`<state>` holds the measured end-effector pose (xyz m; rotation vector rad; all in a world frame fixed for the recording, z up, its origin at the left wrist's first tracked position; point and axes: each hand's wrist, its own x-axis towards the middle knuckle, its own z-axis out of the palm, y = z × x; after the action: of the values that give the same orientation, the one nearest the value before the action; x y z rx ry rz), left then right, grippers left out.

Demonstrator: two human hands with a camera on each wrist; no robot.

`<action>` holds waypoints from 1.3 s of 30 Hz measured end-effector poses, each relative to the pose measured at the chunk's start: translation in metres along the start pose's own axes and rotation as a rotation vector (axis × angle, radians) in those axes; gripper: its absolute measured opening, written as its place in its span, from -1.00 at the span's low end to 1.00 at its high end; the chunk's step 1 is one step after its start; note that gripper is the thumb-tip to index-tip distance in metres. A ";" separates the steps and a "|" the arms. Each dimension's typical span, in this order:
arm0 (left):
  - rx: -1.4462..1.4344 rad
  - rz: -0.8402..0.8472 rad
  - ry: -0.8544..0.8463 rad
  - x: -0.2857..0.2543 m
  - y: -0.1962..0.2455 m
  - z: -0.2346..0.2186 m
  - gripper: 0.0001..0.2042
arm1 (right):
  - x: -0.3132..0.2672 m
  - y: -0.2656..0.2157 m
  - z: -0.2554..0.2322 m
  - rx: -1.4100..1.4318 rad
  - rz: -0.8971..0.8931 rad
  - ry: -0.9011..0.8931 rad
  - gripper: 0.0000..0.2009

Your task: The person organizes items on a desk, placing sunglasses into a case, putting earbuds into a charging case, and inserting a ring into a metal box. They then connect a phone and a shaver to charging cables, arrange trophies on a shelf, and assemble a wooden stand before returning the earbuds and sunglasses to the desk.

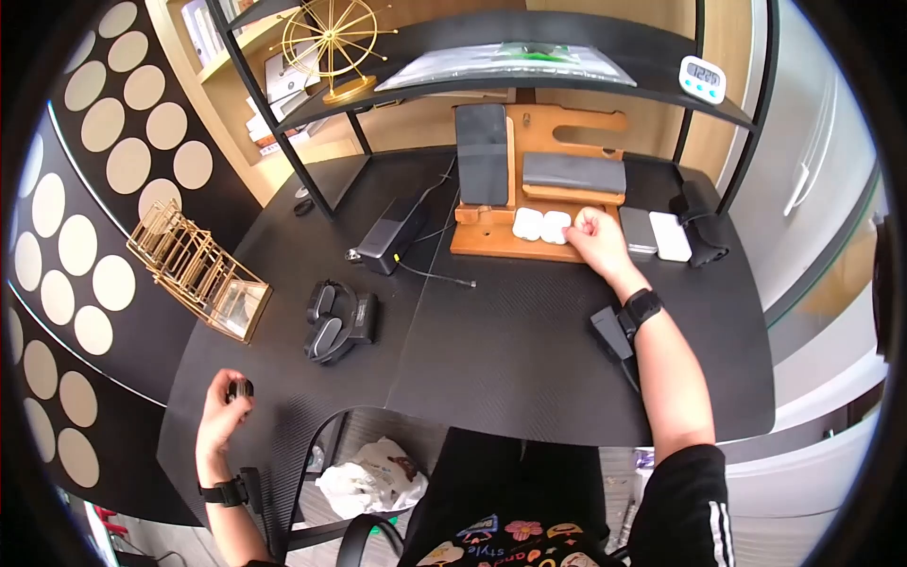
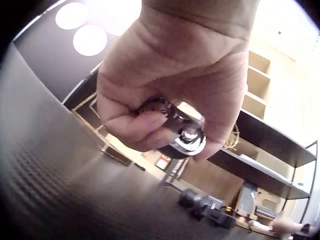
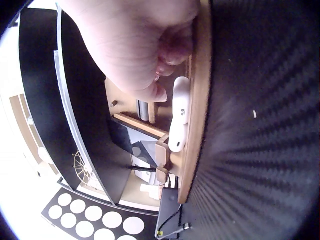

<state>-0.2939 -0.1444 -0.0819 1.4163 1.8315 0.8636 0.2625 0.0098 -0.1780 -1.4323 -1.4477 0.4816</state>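
Two small white cases (image 1: pixel 528 224) (image 3: pixel 178 132) lie side by side on the base of a wooden stand (image 1: pixel 515 244) (image 3: pixel 196 125). At the right-hand case is my right hand (image 1: pixel 599 246) (image 3: pixel 137 47), its thumb tip beside the case and its other fingers bent; whether they touch is unclear. My left hand (image 1: pixel 223 408) (image 2: pixel 170 80), over the left front of the desk, grips a small dark, glossy object (image 1: pixel 242 388) (image 2: pixel 181 131) with a silvery rim. The palm and fingers hide part of that object.
A phone (image 1: pixel 482 156) and a grey case (image 1: pixel 573 173) rest on the stand. Black headphones (image 1: pixel 326 323), a dark box with a cable (image 1: pixel 389 236) and a gold model (image 1: pixel 194 265) stand to the left. Right of the stand lie a white slab (image 1: pixel 670 236) and a black strap (image 1: pixel 704 227).
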 end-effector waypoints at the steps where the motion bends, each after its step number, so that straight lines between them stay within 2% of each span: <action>1: -0.200 0.051 -0.018 -0.003 0.016 0.009 -0.71 | 0.000 -0.003 -0.001 -0.058 0.007 0.010 -0.74; 3: -0.473 0.216 -0.168 -0.001 0.039 0.027 -0.69 | -0.001 -0.005 0.000 -0.060 0.001 0.013 -0.74; 5: -0.797 0.179 -0.299 -0.001 0.070 0.054 -0.68 | -0.001 -0.003 0.001 -0.027 0.001 0.014 -0.74; 7: -0.935 0.147 -0.392 0.006 0.094 0.084 -0.68 | -0.004 -0.011 -0.001 -0.009 -0.013 0.008 -0.74; 9: -1.117 0.052 -0.466 0.023 0.107 0.121 -0.74 | -0.004 -0.010 0.000 0.006 -0.049 0.006 -0.74; 11: -1.312 -0.142 -0.589 0.047 0.112 0.159 -0.77 | -0.003 -0.006 0.002 -0.007 -0.059 0.015 -0.73; 12: -1.412 -0.281 -0.752 0.062 0.113 0.175 -0.74 | -0.002 -0.002 0.004 -0.043 -0.065 0.031 -0.73; 15: -1.556 -0.537 -0.878 0.071 0.125 0.215 -0.67 | -0.001 -0.001 0.003 -0.098 -0.081 0.017 -0.72; 19: -1.531 -0.587 -0.852 0.073 0.134 0.244 -0.71 | -0.005 -0.019 0.000 -0.134 -0.033 -0.003 -0.71; 20: -1.529 -0.578 -0.893 0.080 0.131 0.250 -0.74 | -0.004 -0.016 0.001 -0.128 -0.025 -0.001 -0.71; 24: -1.487 -0.589 -0.903 0.095 0.132 0.260 -0.76 | -0.004 -0.019 0.001 -0.124 -0.003 -0.015 -0.70; 27: -1.374 -0.534 -0.912 0.109 0.127 0.269 -0.81 | -0.004 -0.018 0.001 -0.123 -0.010 -0.016 -0.70; 32: -1.434 -0.447 -0.976 0.112 0.121 0.286 -0.83 | -0.004 -0.017 0.001 -0.147 -0.039 -0.032 -0.71; 33: -1.387 -0.363 -0.971 0.108 0.122 0.285 -0.84 | -0.004 -0.016 0.001 -0.148 -0.051 -0.026 -0.72; 35: -1.335 -0.308 -0.949 0.101 0.122 0.286 -0.82 | -0.004 -0.032 0.002 -0.233 -0.079 0.003 -0.73; 37: -1.269 -0.292 -0.894 0.094 0.122 0.289 -0.78 | -0.007 -0.083 0.012 -0.329 -0.124 -0.028 -0.72; 38: -1.236 -0.256 -0.935 0.094 0.121 0.290 -0.73 | -0.005 -0.098 0.023 -0.296 -0.172 -0.064 -0.73; 39: -1.190 -0.260 -0.906 0.089 0.125 0.290 -0.77 | -0.004 -0.122 0.037 -0.337 -0.283 -0.127 -0.76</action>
<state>-0.0066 -0.0022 -0.1534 0.5638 0.5426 0.7480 0.1689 -0.0077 -0.0936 -1.4411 -1.8677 0.1556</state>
